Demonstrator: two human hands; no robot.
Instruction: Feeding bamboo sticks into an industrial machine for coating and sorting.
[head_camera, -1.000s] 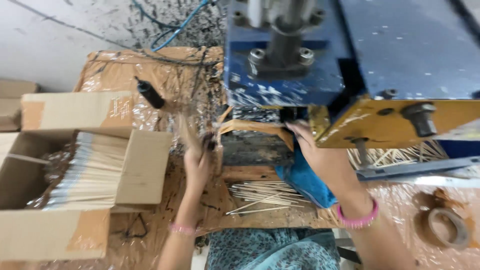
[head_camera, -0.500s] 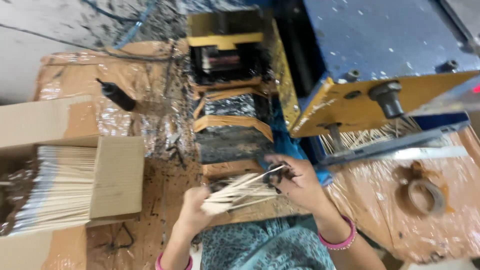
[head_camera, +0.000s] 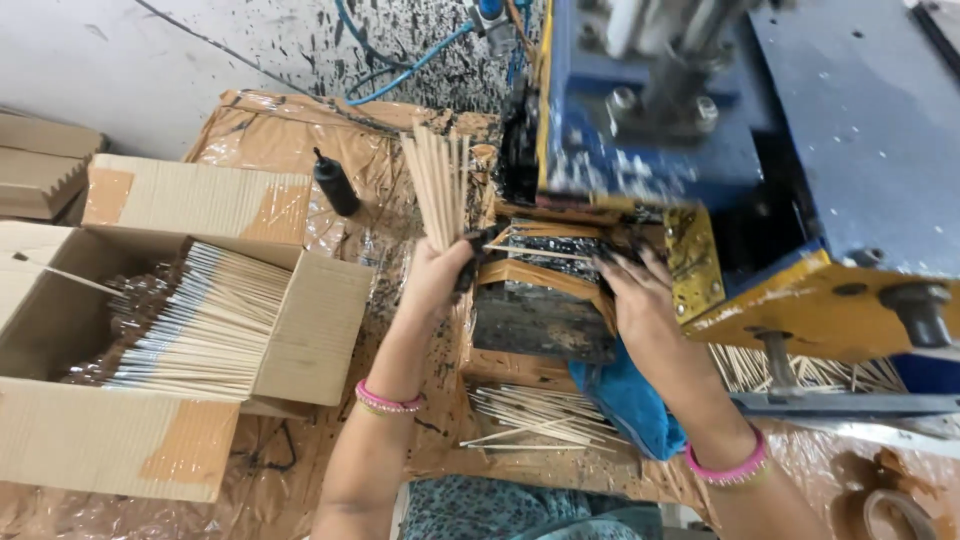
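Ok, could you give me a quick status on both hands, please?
Left hand gripping upright stick bundle. Right hand on the inky machine bed, touching one stick. Blue cloth under right wrist.

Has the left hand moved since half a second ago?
Yes. The left hand rose from the loose sticks to the black block, gripping a stick bundle upright.

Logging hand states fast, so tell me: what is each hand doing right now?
Left hand: closed around an upright bundle of thin wooden sticks.
Right hand: open, fingers touching the ink-stained machine bed.
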